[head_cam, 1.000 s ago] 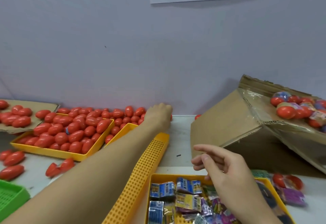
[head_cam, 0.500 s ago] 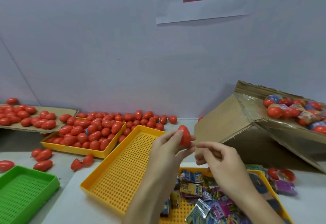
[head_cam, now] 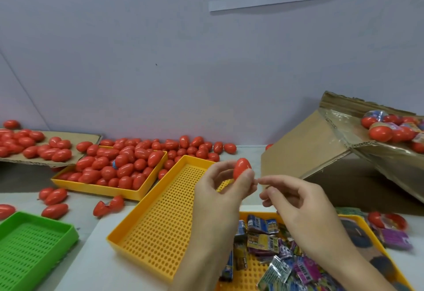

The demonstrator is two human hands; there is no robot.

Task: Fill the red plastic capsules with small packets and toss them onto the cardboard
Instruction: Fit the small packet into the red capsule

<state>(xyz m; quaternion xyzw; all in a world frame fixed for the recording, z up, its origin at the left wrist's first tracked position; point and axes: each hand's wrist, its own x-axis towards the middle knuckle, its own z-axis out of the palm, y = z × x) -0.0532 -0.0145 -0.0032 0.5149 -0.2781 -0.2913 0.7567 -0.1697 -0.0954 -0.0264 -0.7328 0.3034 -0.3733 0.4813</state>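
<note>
- The left hand (head_cam: pixel 223 185) has its grip closed on a glossy red egg-shaped plastic capsule (head_cam: pixel 241 168), thumb on the near side and fingers curled behind, holding it up above the empty perforated yellow plastic tray (head_cam: pixel 160 219).
- The right hand (head_cam: pixel 298 201) holds nothing; its fingers are loosely curled and the forefinger tip reaches toward the capsule without clearly touching it.
- The capsule looks unopened, so the step is likely to split it. Best to steady the lower half with the left grip and pull or twist the top with the right fingertips, keeping both halves over the tray in case one drops.
- The small printed foil packets (head_cam: pixel 263 233) lie just below in a second yellow tray, close for the next pick.
- The tilted brown cardboard box flap (head_cam: pixel 339 130) at right already carries filled capsules.
- Packet print shows barcodes and digits; no brand is legible. The wall sheet's writing is cut off.
</note>
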